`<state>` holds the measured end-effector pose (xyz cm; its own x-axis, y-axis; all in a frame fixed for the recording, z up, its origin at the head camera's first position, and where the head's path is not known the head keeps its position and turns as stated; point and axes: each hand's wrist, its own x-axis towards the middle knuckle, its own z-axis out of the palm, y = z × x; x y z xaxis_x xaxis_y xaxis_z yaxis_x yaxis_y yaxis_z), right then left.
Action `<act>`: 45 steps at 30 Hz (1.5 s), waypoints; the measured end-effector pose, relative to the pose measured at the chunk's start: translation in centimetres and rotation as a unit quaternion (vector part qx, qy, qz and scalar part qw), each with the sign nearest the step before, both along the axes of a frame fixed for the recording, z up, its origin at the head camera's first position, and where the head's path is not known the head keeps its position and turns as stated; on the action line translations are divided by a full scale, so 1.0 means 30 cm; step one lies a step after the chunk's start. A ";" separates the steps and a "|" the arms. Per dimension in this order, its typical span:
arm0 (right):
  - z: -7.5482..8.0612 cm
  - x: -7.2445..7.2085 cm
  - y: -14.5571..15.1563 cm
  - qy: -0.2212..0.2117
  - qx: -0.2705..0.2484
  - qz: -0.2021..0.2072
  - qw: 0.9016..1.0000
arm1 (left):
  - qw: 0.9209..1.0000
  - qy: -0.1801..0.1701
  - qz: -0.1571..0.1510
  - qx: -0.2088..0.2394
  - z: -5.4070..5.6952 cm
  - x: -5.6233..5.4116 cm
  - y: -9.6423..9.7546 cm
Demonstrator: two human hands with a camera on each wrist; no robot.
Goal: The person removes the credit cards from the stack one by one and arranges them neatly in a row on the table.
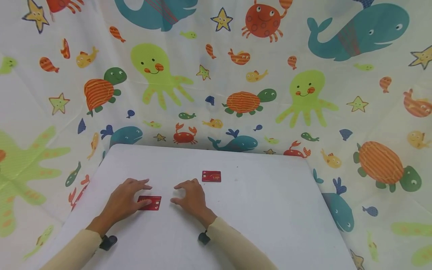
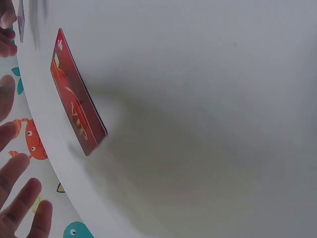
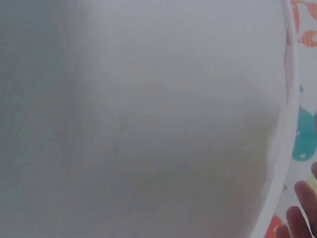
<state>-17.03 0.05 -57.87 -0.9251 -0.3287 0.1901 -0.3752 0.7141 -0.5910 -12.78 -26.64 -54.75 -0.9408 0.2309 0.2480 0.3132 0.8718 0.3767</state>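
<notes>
The left wrist view showed gold lettering (image 2: 79, 121) on the nearer red card (image 1: 155, 203), which the thumb of the left hand (image 1: 125, 198) overlapped in the head view. That hand's grip stood wide around nothing; contact was unclear. The right hand (image 1: 191, 198), thumb and fingers parted, was likewise unfilled, near a second thin rectangular card (image 1: 211, 176) on the smooth white counter (image 1: 270, 210).

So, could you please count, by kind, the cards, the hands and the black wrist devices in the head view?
Red cards: 2
Hands, left and right: 2
Black wrist devices: 2
Total: 6
</notes>
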 end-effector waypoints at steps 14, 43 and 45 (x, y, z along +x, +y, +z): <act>0.005 -0.009 0.059 -0.013 -0.019 -0.031 0.999 | 0.998 0.061 -0.013 0.017 -0.021 -0.036 0.071; 0.005 -0.038 0.191 -0.010 -0.019 -0.054 0.998 | 0.996 0.074 -0.028 0.032 -0.041 -0.112 0.204; 0.002 -0.042 0.200 -0.008 -0.019 -0.054 0.998 | 0.996 0.075 -0.030 0.034 -0.046 -0.116 0.212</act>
<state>-18.30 6.07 -57.80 -0.9578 -0.2199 0.1850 -0.2874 0.7274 -0.6231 -16.27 -20.29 -56.12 -0.8772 0.2630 0.4017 0.4206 0.8245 0.3786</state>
